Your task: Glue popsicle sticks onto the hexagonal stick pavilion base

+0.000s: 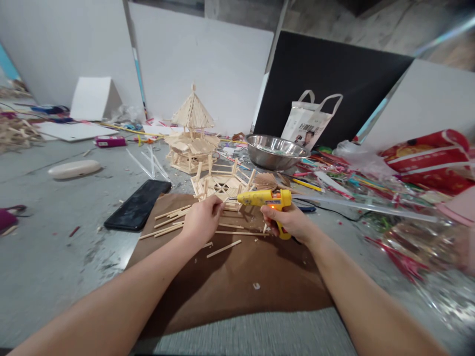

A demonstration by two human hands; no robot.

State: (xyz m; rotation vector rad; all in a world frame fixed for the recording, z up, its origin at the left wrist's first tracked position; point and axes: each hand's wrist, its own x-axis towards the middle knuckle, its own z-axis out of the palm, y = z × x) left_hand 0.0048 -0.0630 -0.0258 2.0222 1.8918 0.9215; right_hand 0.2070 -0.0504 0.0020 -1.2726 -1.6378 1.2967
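Observation:
My right hand (287, 221) is wrapped round the handle of a yellow hot glue gun (261, 197) with a small orange light on its side. The gun's nozzle points left, close to the fingertips of my left hand (204, 217). Those fingers are pinched on a thin wooden stick, mostly hidden by the hand. Just behind them stands a low wooden stick frame (221, 184) with short upright posts. Loose wooden sticks (223, 248) lie around my left hand on a brown sheet (237, 291). A clear glue stick (363, 206) extends rightward from behind the gun.
Behind the frame rises a tiered stick pavilion (193, 131) with a pointed roof. A black phone (138, 205) and a white oval case (74, 169) lie left. At back right are a metal bowl (276, 153), a white bag (308, 121) and plastic clutter; a dark cord (345, 216) runs right.

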